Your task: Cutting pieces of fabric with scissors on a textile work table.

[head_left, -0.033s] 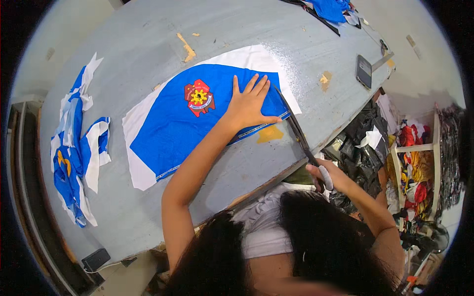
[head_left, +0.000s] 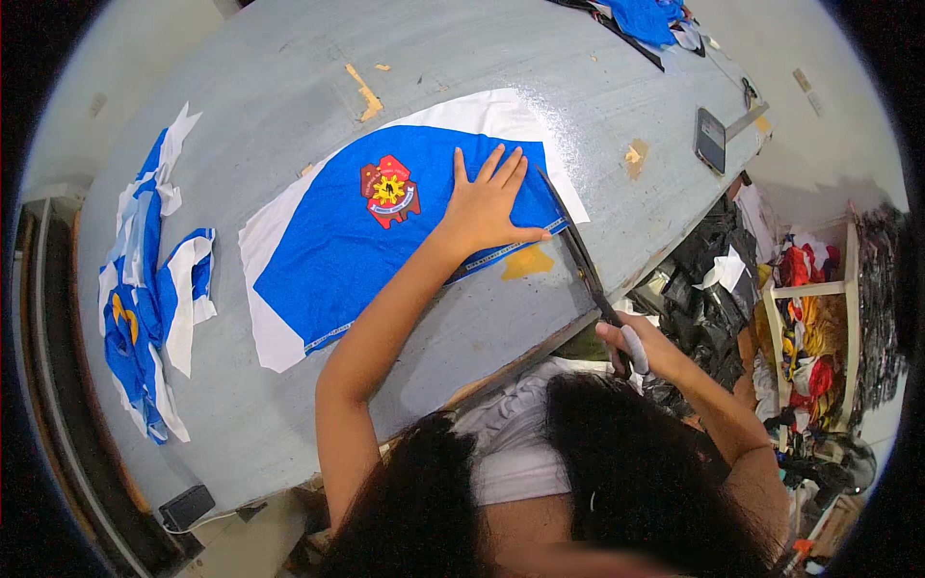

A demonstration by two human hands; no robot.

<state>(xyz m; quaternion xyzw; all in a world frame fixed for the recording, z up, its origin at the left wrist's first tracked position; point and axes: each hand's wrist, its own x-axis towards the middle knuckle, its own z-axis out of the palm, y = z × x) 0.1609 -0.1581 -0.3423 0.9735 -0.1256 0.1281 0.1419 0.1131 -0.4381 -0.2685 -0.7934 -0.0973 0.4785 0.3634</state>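
Note:
A blue fabric piece (head_left: 332,255) with white margins lies flat on the grey table, a red and yellow emblem (head_left: 389,191) printed on it. My left hand (head_left: 487,202) presses down on its right part, fingers spread and thumb pointing right. Large dark scissors (head_left: 586,265) are gripped in my right hand (head_left: 641,345), their handles wrapped in pale material. The long blades reach up along the right edge of the blue area, over the white margin. How far apart the blades stand is hard to make out.
Blue and white fabric scraps (head_left: 145,279) lie at the table's left. A phone (head_left: 710,141) rests near the right corner, by a small pair of snips (head_left: 749,93). More blue cloth (head_left: 646,19) sits at the far edge. Black plastic bags (head_left: 699,299) and a shelf (head_left: 814,289) stand right.

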